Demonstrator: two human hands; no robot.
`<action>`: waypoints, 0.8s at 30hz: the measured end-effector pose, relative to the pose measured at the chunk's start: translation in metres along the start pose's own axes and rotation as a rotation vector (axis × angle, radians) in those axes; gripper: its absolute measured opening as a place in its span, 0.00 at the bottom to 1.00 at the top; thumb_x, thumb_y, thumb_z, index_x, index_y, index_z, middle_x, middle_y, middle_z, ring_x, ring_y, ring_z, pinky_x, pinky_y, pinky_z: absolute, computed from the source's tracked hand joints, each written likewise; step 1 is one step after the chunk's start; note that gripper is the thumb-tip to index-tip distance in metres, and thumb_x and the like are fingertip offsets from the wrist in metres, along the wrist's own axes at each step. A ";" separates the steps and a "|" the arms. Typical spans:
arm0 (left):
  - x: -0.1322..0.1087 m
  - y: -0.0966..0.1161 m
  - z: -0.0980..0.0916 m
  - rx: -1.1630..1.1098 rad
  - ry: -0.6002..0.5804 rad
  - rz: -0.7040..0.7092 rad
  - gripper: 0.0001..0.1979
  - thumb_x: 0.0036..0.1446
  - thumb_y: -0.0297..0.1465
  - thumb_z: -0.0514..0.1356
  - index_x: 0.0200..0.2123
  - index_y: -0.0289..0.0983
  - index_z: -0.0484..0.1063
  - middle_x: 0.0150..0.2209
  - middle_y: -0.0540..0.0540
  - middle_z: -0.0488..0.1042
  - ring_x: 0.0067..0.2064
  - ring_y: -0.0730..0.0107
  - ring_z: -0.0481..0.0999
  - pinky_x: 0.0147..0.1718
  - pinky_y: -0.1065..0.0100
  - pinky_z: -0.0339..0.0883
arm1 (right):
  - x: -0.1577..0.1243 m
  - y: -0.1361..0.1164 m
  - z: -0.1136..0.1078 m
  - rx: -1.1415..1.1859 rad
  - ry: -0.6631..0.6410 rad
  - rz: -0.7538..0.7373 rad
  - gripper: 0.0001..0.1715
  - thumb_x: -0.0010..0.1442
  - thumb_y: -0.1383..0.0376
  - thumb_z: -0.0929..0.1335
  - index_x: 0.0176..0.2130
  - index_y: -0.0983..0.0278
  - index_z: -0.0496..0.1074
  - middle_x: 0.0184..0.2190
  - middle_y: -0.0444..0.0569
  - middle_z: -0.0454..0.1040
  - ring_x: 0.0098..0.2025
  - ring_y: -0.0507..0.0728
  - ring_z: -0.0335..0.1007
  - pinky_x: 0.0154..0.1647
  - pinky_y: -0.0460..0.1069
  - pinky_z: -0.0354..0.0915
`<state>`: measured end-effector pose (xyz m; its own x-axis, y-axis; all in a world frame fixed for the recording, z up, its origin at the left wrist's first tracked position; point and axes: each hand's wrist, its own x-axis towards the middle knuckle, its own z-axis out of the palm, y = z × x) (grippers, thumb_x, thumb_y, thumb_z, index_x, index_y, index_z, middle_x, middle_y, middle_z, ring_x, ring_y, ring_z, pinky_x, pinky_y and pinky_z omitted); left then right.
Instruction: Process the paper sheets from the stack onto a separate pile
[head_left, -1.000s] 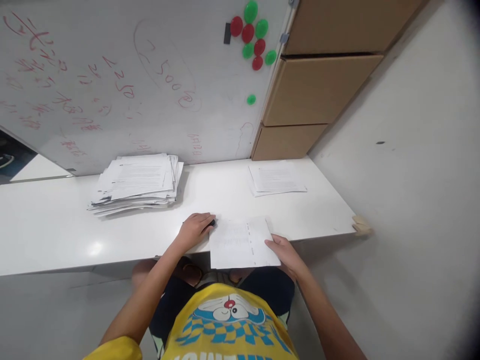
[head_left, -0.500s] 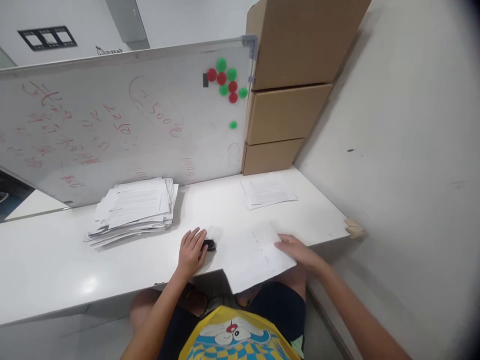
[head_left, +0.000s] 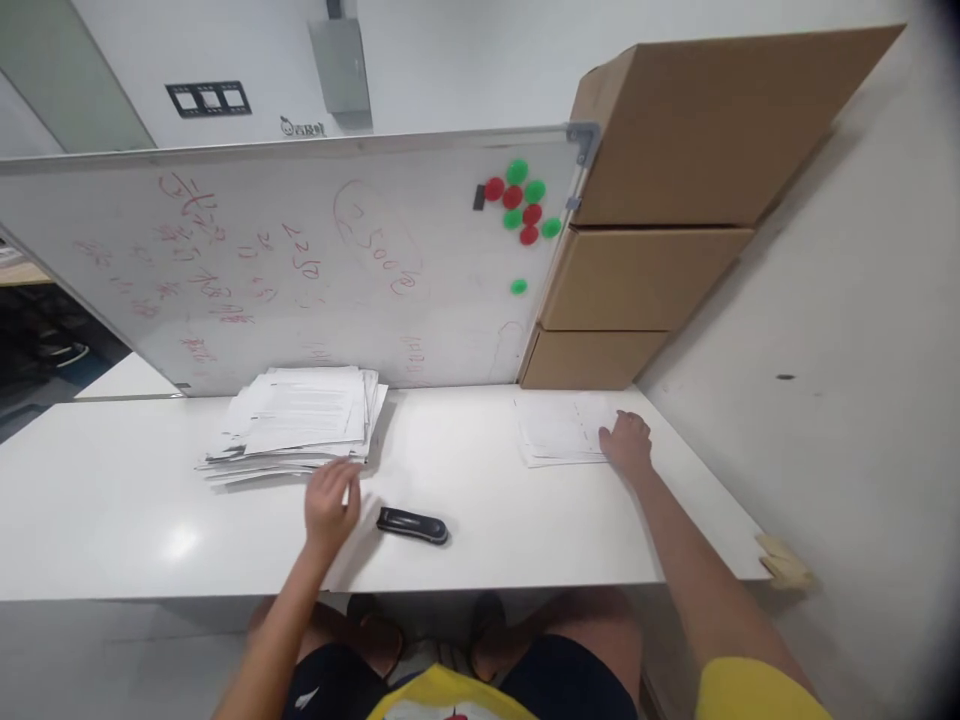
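A black stapler lies on the white table near its front edge. To its left is my left hand, free of it, thumb apart from the fingers, at the front edge of a thick stack of printed papers. Whether its fingertips touch the stack, I cannot tell. At the far right my right hand has its thumb and fingers on the right edge of a sheet of paper, which lies over a small pile of papers.
A whiteboard with red writing and red and green magnets stands along the back. Three cardboard boxes are stacked at the back right, beside the wall. Tan padding covers the table's right corner.
My right hand has carried the sheet from the table's front edge to the small pile. My left hand has left the stapler and moved left towards the thick stack.
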<state>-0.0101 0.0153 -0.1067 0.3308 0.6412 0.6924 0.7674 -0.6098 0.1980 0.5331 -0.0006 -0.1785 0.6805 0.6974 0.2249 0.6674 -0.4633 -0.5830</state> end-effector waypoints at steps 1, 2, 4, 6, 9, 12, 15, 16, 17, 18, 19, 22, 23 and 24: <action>0.011 -0.013 -0.007 0.050 -0.030 -0.060 0.12 0.62 0.28 0.54 0.46 0.38 0.73 0.44 0.41 0.76 0.53 0.55 0.72 0.52 0.50 0.66 | -0.006 0.004 0.002 0.017 0.043 -0.011 0.32 0.53 0.64 0.63 0.55 0.79 0.64 0.56 0.76 0.63 0.59 0.74 0.57 0.57 0.66 0.53; 0.023 -0.023 -0.014 0.097 -0.072 -0.112 0.12 0.63 0.30 0.55 0.48 0.37 0.72 0.47 0.40 0.75 0.54 0.55 0.71 0.53 0.50 0.66 | -0.014 0.009 0.002 0.055 0.099 -0.015 0.32 0.54 0.63 0.62 0.55 0.79 0.64 0.56 0.75 0.64 0.60 0.73 0.57 0.58 0.66 0.52; 0.046 -0.037 -0.022 0.158 -0.143 -0.171 0.15 0.63 0.34 0.57 0.51 0.36 0.70 0.50 0.40 0.72 0.52 0.57 0.72 0.51 0.50 0.68 | -0.031 0.019 -0.002 0.214 0.256 0.051 0.31 0.54 0.60 0.62 0.53 0.76 0.66 0.54 0.71 0.67 0.59 0.70 0.58 0.61 0.64 0.50; 0.065 -0.041 -0.024 0.171 -0.166 -0.177 0.18 0.62 0.37 0.58 0.53 0.35 0.67 0.52 0.40 0.70 0.50 0.60 0.72 0.48 0.53 0.70 | -0.052 0.028 -0.009 0.398 0.423 0.184 0.29 0.54 0.57 0.62 0.50 0.72 0.69 0.52 0.66 0.69 0.58 0.69 0.60 0.61 0.63 0.51; 0.081 -0.036 -0.024 0.163 -0.183 -0.158 0.19 0.62 0.38 0.58 0.53 0.35 0.66 0.52 0.41 0.69 0.49 0.62 0.73 0.46 0.55 0.71 | -0.085 0.035 -0.015 0.541 0.539 0.354 0.29 0.56 0.53 0.59 0.48 0.70 0.69 0.48 0.64 0.71 0.53 0.67 0.65 0.56 0.62 0.59; 0.081 -0.026 -0.027 0.146 -0.204 -0.129 0.18 0.63 0.37 0.57 0.54 0.35 0.66 0.52 0.41 0.69 0.49 0.62 0.73 0.46 0.55 0.71 | -0.121 0.028 -0.017 0.599 0.570 0.399 0.30 0.58 0.51 0.56 0.47 0.69 0.68 0.46 0.62 0.72 0.49 0.65 0.69 0.51 0.59 0.64; 0.064 -0.002 -0.024 0.099 -0.227 -0.080 0.15 0.63 0.34 0.56 0.52 0.35 0.68 0.50 0.41 0.71 0.49 0.61 0.73 0.46 0.55 0.71 | -0.167 -0.011 -0.023 0.658 0.533 0.380 0.28 0.57 0.48 0.59 0.44 0.65 0.69 0.43 0.57 0.75 0.45 0.62 0.71 0.47 0.56 0.66; 0.054 0.012 -0.020 0.073 -0.238 -0.048 0.13 0.63 0.31 0.56 0.50 0.35 0.70 0.48 0.41 0.72 0.48 0.61 0.73 0.47 0.55 0.70 | -0.185 -0.033 -0.027 0.745 0.422 0.360 0.27 0.56 0.47 0.61 0.43 0.64 0.70 0.43 0.56 0.75 0.45 0.62 0.71 0.47 0.56 0.66; 0.043 0.029 -0.016 0.042 -0.245 0.014 0.11 0.62 0.28 0.55 0.47 0.36 0.71 0.46 0.41 0.74 0.48 0.61 0.73 0.47 0.56 0.69 | -0.205 -0.058 -0.031 0.848 0.265 0.345 0.27 0.55 0.46 0.64 0.43 0.64 0.70 0.42 0.56 0.76 0.45 0.62 0.72 0.46 0.56 0.66; 0.032 0.048 -0.012 0.007 -0.248 0.110 0.11 0.61 0.25 0.54 0.45 0.37 0.73 0.44 0.41 0.75 0.47 0.60 0.73 0.48 0.56 0.68 | -0.224 -0.085 -0.034 0.969 0.048 0.340 0.28 0.54 0.46 0.66 0.45 0.63 0.71 0.41 0.56 0.77 0.44 0.62 0.73 0.46 0.56 0.67; 0.020 0.067 -0.007 -0.027 -0.245 0.230 0.12 0.60 0.23 0.53 0.43 0.38 0.73 0.43 0.41 0.76 0.47 0.60 0.74 0.49 0.56 0.66 | -0.241 -0.111 -0.036 1.105 -0.193 0.330 0.30 0.54 0.47 0.67 0.49 0.62 0.70 0.44 0.55 0.78 0.45 0.62 0.74 0.46 0.57 0.67; -0.010 0.114 -0.001 -0.144 -0.280 0.615 0.15 0.60 0.23 0.52 0.47 0.39 0.72 0.44 0.42 0.76 0.52 0.60 0.72 0.53 0.57 0.62 | -0.273 -0.172 -0.036 1.355 -0.550 0.303 0.29 0.54 0.50 0.71 0.51 0.60 0.71 0.49 0.53 0.77 0.49 0.62 0.73 0.51 0.57 0.66; -0.015 0.122 0.000 -0.195 -0.318 0.683 0.16 0.60 0.23 0.52 0.49 0.40 0.71 0.46 0.42 0.75 0.54 0.60 0.70 0.55 0.57 0.60 | -0.274 -0.181 -0.036 1.352 -0.535 0.316 0.27 0.51 0.53 0.73 0.49 0.60 0.72 0.47 0.52 0.78 0.49 0.62 0.73 0.52 0.57 0.66; -0.018 0.126 0.000 -0.242 -0.345 0.675 0.17 0.60 0.24 0.52 0.51 0.41 0.70 0.49 0.43 0.74 0.56 0.60 0.69 0.57 0.56 0.59 | -0.272 -0.183 -0.037 1.334 -0.523 0.329 0.26 0.49 0.55 0.74 0.46 0.61 0.74 0.45 0.52 0.79 0.49 0.63 0.74 0.51 0.57 0.66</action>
<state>0.0805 -0.0727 -0.0943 0.8637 0.1811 0.4703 0.2132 -0.9769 -0.0154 0.2374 -0.1255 -0.1046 0.3653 0.9113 -0.1900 -0.4572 -0.0022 -0.8894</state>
